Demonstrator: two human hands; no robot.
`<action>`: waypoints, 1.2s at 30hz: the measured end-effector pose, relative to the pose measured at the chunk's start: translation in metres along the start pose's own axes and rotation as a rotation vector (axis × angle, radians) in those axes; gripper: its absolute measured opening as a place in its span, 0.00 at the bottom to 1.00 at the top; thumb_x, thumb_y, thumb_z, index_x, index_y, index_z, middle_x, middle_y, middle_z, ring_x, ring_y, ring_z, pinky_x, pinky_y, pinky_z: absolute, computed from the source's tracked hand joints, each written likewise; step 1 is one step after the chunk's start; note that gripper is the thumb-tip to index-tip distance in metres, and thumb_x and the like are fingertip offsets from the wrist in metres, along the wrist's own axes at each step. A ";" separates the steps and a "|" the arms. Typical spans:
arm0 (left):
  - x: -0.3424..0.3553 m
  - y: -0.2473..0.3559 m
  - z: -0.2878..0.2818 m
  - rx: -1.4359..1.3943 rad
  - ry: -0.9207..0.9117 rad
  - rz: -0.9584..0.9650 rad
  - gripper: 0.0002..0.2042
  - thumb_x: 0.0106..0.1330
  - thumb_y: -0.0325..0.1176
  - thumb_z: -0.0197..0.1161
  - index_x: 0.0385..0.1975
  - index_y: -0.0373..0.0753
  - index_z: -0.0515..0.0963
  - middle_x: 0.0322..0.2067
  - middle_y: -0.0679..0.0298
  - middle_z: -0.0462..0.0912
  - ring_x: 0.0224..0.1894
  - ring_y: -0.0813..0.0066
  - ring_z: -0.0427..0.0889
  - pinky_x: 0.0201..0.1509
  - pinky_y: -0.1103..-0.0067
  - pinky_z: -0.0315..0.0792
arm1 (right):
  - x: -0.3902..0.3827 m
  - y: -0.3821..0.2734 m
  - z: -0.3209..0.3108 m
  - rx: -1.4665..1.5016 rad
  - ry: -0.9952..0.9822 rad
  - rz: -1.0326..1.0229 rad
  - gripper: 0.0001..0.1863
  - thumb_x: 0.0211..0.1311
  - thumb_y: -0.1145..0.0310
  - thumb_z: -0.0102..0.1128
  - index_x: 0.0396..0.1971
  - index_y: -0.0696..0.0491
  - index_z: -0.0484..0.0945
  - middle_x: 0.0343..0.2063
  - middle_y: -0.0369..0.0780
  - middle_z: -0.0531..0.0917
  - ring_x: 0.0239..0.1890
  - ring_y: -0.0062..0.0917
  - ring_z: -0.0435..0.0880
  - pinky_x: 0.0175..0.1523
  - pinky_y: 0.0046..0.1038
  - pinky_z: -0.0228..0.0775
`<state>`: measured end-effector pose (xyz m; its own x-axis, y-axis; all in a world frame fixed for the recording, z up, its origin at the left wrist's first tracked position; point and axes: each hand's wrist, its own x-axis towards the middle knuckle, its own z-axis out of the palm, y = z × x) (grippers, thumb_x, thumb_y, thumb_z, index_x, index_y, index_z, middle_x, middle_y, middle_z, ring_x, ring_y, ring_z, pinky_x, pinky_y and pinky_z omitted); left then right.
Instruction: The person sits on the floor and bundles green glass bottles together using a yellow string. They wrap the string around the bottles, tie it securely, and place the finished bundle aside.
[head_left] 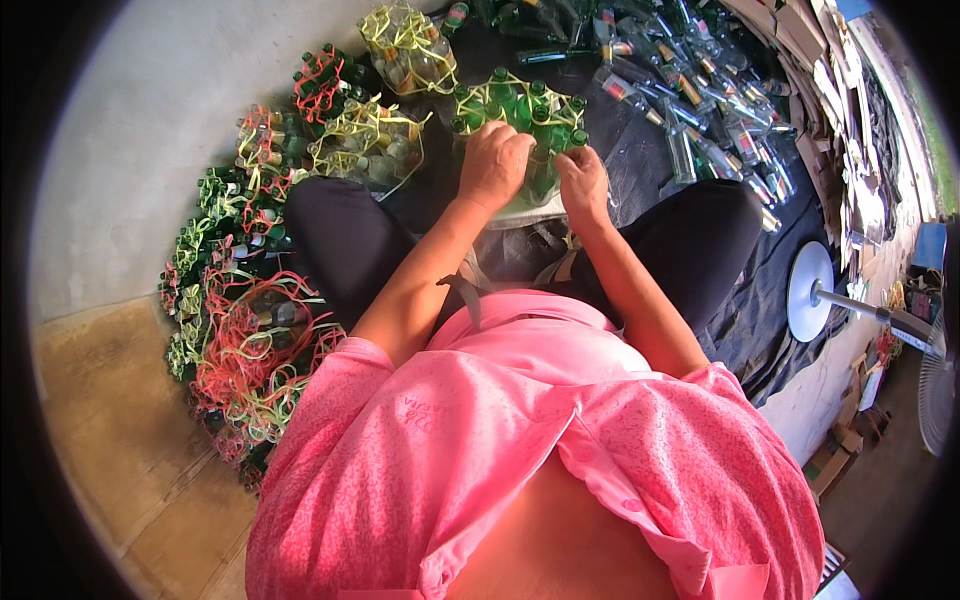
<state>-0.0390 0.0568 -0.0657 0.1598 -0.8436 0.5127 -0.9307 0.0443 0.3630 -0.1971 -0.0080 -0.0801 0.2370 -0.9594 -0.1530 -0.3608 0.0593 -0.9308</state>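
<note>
Between my knees stands a bundle of upright green glass bottles (508,108), their necks close together. A yellow-green plastic strip (562,101) runs around the necks. At the near left of the bundle is my left hand (494,165), its fingers curled closed against the bottles. My right hand (584,184) is closed in a pinch at the near right side, a short gap from the left. What the fingertips hold is too small to make out.
Loose glass bottles (690,105) lie on a black sheet (628,140) at the far right. Tied bottle bundles (370,145) stand along the left wall, beside a heap of red and green strips (255,345). A fan (938,385) and flattened cardboard (800,50) are at right.
</note>
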 end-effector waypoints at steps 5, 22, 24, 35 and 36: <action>0.003 -0.005 -0.007 -0.097 -0.038 0.023 0.07 0.63 0.29 0.62 0.37 0.46 0.85 0.32 0.61 0.82 0.44 0.56 0.80 0.51 0.65 0.75 | 0.007 0.011 0.004 0.200 -0.055 0.205 0.12 0.59 0.67 0.63 0.37 0.60 0.82 0.30 0.40 0.84 0.33 0.24 0.81 0.41 0.29 0.73; 0.007 -0.016 -0.006 -0.211 -0.164 0.037 0.15 0.58 0.24 0.67 0.45 0.45 0.85 0.39 0.65 0.83 0.48 0.58 0.79 0.58 0.66 0.72 | 0.014 0.014 0.010 0.182 -0.134 0.133 0.09 0.66 0.72 0.58 0.40 0.58 0.84 0.27 0.30 0.81 0.25 0.13 0.73 0.29 0.22 0.65; 0.007 -0.013 -0.007 -0.170 -0.187 0.029 0.16 0.58 0.23 0.65 0.46 0.45 0.84 0.40 0.65 0.82 0.49 0.58 0.79 0.59 0.66 0.72 | 0.014 0.018 0.009 0.064 -0.114 0.160 0.13 0.61 0.69 0.58 0.41 0.58 0.85 0.32 0.40 0.87 0.34 0.25 0.83 0.41 0.29 0.73; 0.017 -0.003 -0.013 -0.088 -0.303 -0.021 0.15 0.60 0.34 0.62 0.45 0.41 0.84 0.41 0.59 0.84 0.52 0.55 0.78 0.64 0.64 0.68 | 0.015 0.034 0.012 0.129 -0.118 0.201 0.11 0.65 0.67 0.65 0.38 0.61 0.85 0.31 0.37 0.86 0.33 0.19 0.80 0.40 0.26 0.71; 0.023 0.004 -0.018 -0.072 -0.341 -0.039 0.15 0.59 0.34 0.62 0.45 0.41 0.84 0.41 0.59 0.85 0.52 0.55 0.79 0.65 0.64 0.68 | 0.015 0.033 0.010 0.077 -0.119 0.217 0.12 0.65 0.66 0.66 0.37 0.61 0.85 0.29 0.36 0.86 0.32 0.19 0.79 0.38 0.27 0.71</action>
<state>-0.0329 0.0469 -0.0387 0.0648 -0.9750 0.2123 -0.8985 0.0356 0.4375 -0.1965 -0.0179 -0.1166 0.2674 -0.8832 -0.3853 -0.3461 0.2852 -0.8938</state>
